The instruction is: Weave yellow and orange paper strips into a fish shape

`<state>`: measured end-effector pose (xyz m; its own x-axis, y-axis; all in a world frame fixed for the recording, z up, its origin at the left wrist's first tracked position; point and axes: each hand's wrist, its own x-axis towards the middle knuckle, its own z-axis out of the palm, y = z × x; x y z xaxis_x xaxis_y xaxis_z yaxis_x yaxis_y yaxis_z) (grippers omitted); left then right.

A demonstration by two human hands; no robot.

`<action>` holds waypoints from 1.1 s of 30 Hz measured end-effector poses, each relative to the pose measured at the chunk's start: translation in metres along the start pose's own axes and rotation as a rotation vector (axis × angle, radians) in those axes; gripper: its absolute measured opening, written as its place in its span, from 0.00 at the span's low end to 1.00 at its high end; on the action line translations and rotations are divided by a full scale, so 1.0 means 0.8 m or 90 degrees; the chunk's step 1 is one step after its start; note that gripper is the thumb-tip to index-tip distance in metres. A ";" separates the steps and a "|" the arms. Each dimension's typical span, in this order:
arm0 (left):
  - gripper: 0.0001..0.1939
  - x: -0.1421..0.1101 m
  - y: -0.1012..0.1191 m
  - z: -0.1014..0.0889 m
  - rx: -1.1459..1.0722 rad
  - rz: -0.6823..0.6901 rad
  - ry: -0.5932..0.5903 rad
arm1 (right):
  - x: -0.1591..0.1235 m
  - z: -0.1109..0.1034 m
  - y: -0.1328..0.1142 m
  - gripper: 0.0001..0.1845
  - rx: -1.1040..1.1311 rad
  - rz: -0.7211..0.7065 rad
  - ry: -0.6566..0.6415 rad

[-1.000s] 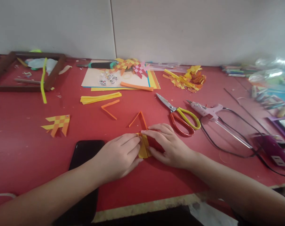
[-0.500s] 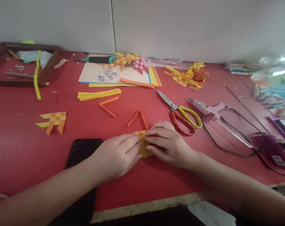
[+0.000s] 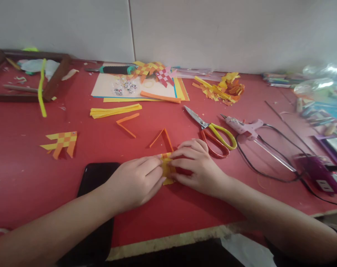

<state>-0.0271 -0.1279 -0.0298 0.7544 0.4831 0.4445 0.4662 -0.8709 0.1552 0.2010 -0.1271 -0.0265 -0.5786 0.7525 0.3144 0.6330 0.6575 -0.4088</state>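
Observation:
Between my two hands lies a small piece of woven yellow and orange paper strips, partly hidden by fingers. My left hand pinches its left side with bent fingers. From the right, my right hand has its fingertips closed on the other edge. Just beyond my fingers, a folded orange paper strip stands in a peak, and a second folded orange strip lies further left. A finished woven paper fish in yellow and orange rests at the left.
Scissors and a pink glue gun with its cord lie right of my hands. A black phone sits under my left forearm. Yellow strips, paper sheets, paper scraps and a wooden frame are further back.
The view has shifted slightly. Both hands stay on the woven paper; the dark gap between its lower yellow strips no longer shows plainly.

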 end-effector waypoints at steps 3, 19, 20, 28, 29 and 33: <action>0.11 0.002 0.000 -0.001 -0.013 -0.006 -0.004 | 0.000 0.000 -0.001 0.16 -0.009 0.004 -0.011; 0.12 0.000 0.000 -0.001 0.020 0.022 0.037 | -0.007 0.005 -0.002 0.10 -0.111 -0.057 0.003; 0.12 0.000 0.000 -0.001 0.025 0.027 0.034 | -0.007 0.005 -0.002 0.11 -0.119 -0.059 -0.005; 0.12 -0.003 0.001 -0.001 0.045 0.040 0.029 | -0.009 0.004 -0.004 0.10 -0.132 -0.052 -0.010; 0.12 -0.003 0.001 -0.001 0.045 0.040 0.028 | -0.009 0.005 -0.004 0.10 -0.133 -0.051 -0.010; 0.12 -0.003 0.000 -0.001 0.046 0.049 0.024 | -0.010 0.006 -0.005 0.09 -0.131 -0.039 -0.008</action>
<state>-0.0292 -0.1292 -0.0303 0.7722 0.4104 0.4851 0.4411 -0.8957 0.0555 0.2007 -0.1355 -0.0314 -0.6253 0.7107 0.3224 0.6869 0.6973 -0.2050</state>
